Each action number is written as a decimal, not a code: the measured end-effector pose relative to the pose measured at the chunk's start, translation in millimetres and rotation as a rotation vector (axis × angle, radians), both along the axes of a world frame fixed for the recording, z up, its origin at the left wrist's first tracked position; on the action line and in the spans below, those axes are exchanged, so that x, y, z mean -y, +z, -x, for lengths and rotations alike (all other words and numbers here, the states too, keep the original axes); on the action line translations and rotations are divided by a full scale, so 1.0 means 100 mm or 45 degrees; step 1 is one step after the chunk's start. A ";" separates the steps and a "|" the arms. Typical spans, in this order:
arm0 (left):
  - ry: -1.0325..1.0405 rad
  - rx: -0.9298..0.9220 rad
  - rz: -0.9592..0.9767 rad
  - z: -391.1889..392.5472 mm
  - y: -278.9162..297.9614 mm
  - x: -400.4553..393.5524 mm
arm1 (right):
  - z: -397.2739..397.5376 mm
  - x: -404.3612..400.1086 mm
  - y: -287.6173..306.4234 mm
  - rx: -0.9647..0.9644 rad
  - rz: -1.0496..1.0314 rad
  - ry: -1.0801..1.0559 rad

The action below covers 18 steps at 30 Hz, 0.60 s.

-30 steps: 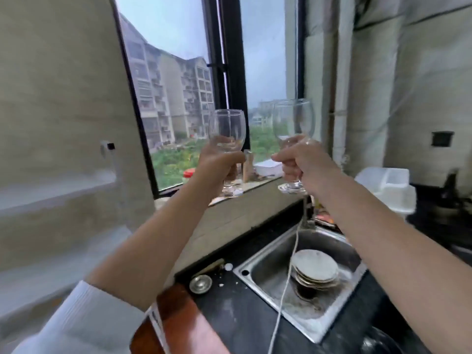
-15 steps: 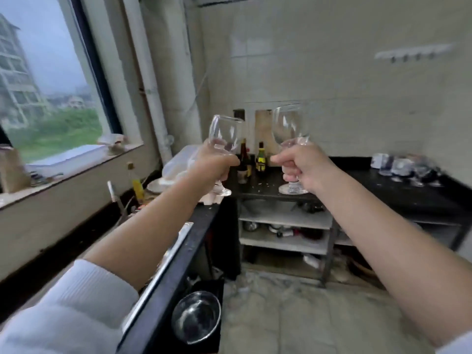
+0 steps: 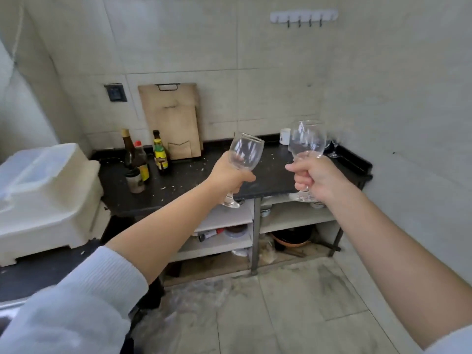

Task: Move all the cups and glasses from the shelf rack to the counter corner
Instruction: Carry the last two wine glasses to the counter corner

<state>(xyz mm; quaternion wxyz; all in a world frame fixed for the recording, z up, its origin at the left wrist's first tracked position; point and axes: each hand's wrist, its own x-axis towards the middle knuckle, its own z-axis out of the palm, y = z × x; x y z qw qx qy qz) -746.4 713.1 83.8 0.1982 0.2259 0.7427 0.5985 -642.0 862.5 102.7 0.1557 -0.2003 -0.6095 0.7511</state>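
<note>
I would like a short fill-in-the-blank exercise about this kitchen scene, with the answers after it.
1. Each hand holds a clear ____ glass: left hand, right hand.
2. The counter top is ____ in colour.
3. A wooden cutting board leans against the ____.
4. The white mug stands on the ____.

Answers: wine; black; wall; counter

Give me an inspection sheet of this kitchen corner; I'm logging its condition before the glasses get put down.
Surface: black counter, scattered with pale crumbs.
Job's things: left wine glass and right wine glass, both held above the counter; white mug and stemmed glasses in the corner.
Clutter: sauce bottles, cutting boards.
Hands: left hand and right hand each grip a stem.
Cables: nothing seen.
Surroundings: hook rail, shelves below.
</note>
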 end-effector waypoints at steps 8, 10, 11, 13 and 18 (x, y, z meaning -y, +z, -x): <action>-0.262 0.112 -0.058 1.07 -0.25 -1.16 | 0.65 -1.16 -0.36 0.002 0.127 -0.223; -0.282 0.115 -0.054 1.26 -0.31 -1.44 | 0.81 -1.43 -0.39 -0.010 0.186 -0.290; -0.289 0.116 -0.057 1.36 -0.34 -1.58 | 0.89 -1.57 -0.39 -0.004 0.191 -0.318; -0.266 0.102 -0.044 1.55 -0.37 -1.89 | 1.09 -1.84 -0.40 0.014 0.156 -0.339; -0.082 -0.040 0.022 2.11 -0.43 -2.66 | 1.54 -2.64 -0.40 -0.239 0.087 -0.454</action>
